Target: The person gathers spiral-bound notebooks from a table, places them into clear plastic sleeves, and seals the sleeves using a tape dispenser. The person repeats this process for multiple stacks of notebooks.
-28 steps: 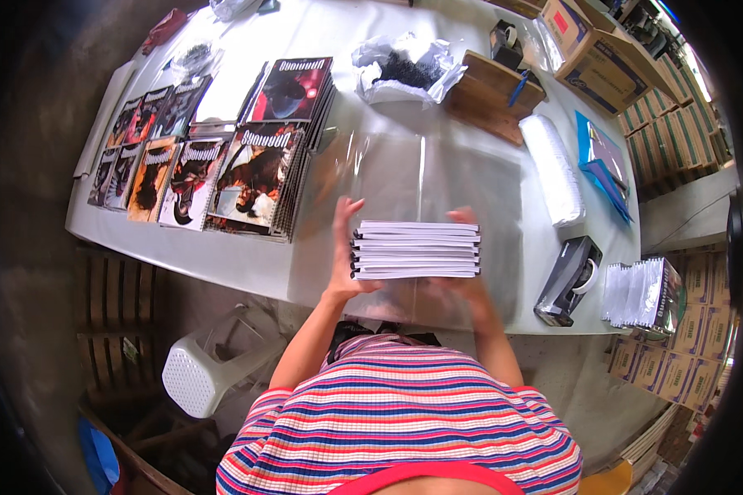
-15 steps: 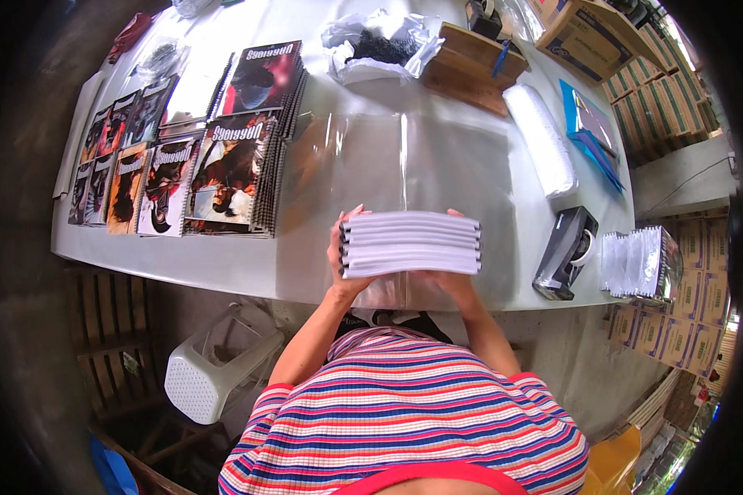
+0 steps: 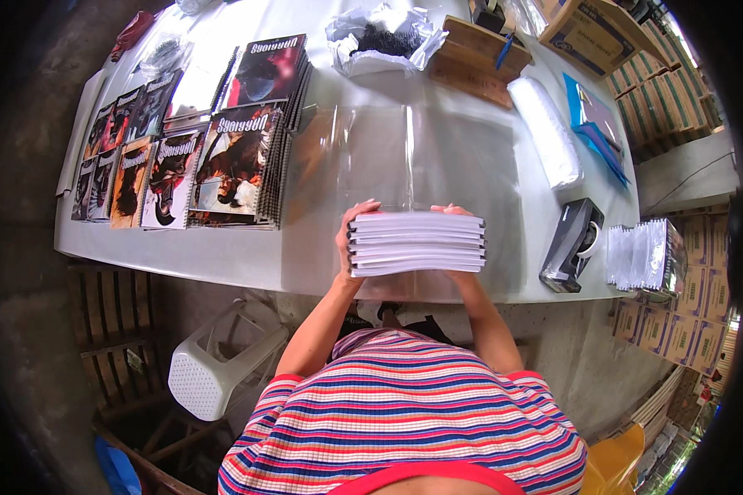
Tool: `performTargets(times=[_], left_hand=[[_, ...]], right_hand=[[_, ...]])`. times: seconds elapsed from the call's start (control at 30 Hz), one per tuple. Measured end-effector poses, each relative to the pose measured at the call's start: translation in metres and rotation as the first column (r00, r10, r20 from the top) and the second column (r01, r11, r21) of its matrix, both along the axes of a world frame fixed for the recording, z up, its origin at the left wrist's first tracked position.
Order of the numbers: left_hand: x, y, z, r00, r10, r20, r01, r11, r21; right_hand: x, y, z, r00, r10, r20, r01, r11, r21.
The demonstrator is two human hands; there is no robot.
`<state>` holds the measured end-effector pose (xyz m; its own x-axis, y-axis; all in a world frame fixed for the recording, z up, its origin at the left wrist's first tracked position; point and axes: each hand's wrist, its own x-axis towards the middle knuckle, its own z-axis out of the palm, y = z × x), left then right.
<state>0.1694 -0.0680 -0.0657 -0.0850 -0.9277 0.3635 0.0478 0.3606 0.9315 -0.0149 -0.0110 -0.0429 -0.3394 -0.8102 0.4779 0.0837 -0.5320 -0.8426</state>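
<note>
Stack of white-paged notebooks with black coil bindings [image 3: 417,245] is held before the torso, at the near edge of the white-covered counter [image 3: 165,247]. It is gripped at both ends: the bound end is clasped by the left hand [image 3: 347,239], the opposite end by the right hand [image 3: 452,209], most of which is hidden. Whether the lower side is rested on the counter cannot be told.

A glossy clear plastic sheet [image 3: 479,190] is spread beneath and beyond. To the left, coil-bound notebooks with dark illustrated covers [image 3: 238,161] are laid out in piles. To the right are placed a black tape dispenser [image 3: 571,243], a long white plastic-wrapped roll [image 3: 545,132] and clear-wrapped notebooks [image 3: 644,256]. At the far side, loose black coils [image 3: 384,39] are contained in crumpled white paper [image 3: 338,59], beside a brown wooden stand [image 3: 475,78].

Progress is judged as follows: binding appears complete on the held stack and on the piles at left; the held edges appear nearly level. Release of the stack is not yet made. The quantity of work left cannot be determined.
</note>
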Motion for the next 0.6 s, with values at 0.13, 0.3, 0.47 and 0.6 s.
performTargets(times=[0.13, 0.3, 0.47, 0.6], left_hand=[[-0.001, -0.005, 0.030, 0.974, -0.002, 0.225, 0.018, 0.997, -0.069], [-0.007, -0.037, 0.127, 0.832, -0.138, 0.537, -0.123, 0.898, 0.422], [0.013, -0.039, 0.076, 0.502, 0.017, 0.865, -0.346, 0.921, 0.182], [0.039, -0.008, 0.007, 0.289, 0.104, 0.952, -0.353, 0.936, 0.005]], right_hand=[[-0.014, 0.014, -0.005, 0.860, 0.018, -0.509, 0.181, 0.924, 0.338], [-0.014, -0.034, 0.086, 0.993, 0.113, -0.021, -0.070, 0.741, 0.668], [-0.040, -0.058, 0.059, 0.961, 0.137, 0.240, -0.274, 0.345, 0.898], [-0.042, -0.063, 0.056, 0.947, 0.172, 0.272, -0.309, 0.251, 0.917]])
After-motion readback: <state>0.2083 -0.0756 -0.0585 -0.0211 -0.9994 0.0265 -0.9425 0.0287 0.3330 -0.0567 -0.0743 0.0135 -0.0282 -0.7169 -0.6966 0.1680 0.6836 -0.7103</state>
